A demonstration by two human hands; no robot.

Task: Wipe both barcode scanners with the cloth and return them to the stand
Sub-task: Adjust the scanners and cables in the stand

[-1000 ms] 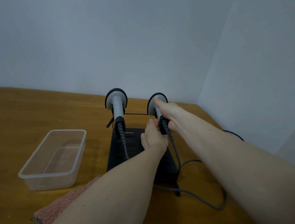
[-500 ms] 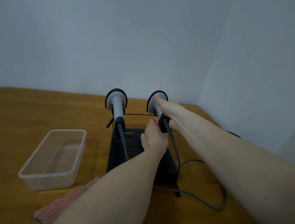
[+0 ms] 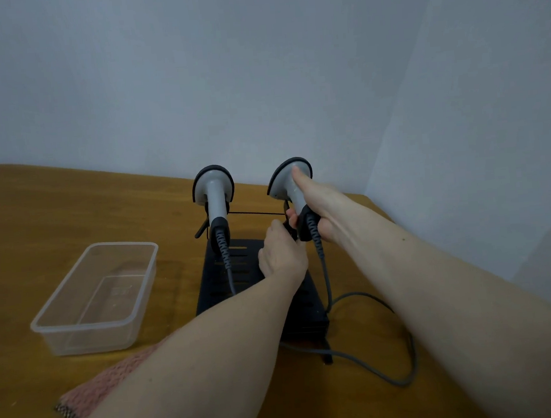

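Two grey and black barcode scanners stand at the back of a black stand [image 3: 240,277]. The left scanner [image 3: 214,194] rests in its holder, cable hanging down. My right hand [image 3: 316,205] is wrapped around the handle of the right scanner [image 3: 286,178], thumb lying along its neck, and the scanner is tilted a little to the left. My left hand [image 3: 281,254] is just below, fingers reaching at the stand's holder under that scanner; what they touch is hidden. A pink woven cloth [image 3: 94,398] lies on the table near me, partly under my left forearm.
A clear plastic tub [image 3: 62,328] sits on the wooden table [image 3: 69,205] left of the stand. Grey scanner cables [image 3: 409,376] loop on the table right of and in front of the stand. White walls meet in a corner behind.
The right scanner has risen slightly in my right hand and its head has tipped to the left. My left hand has stayed by the holder.
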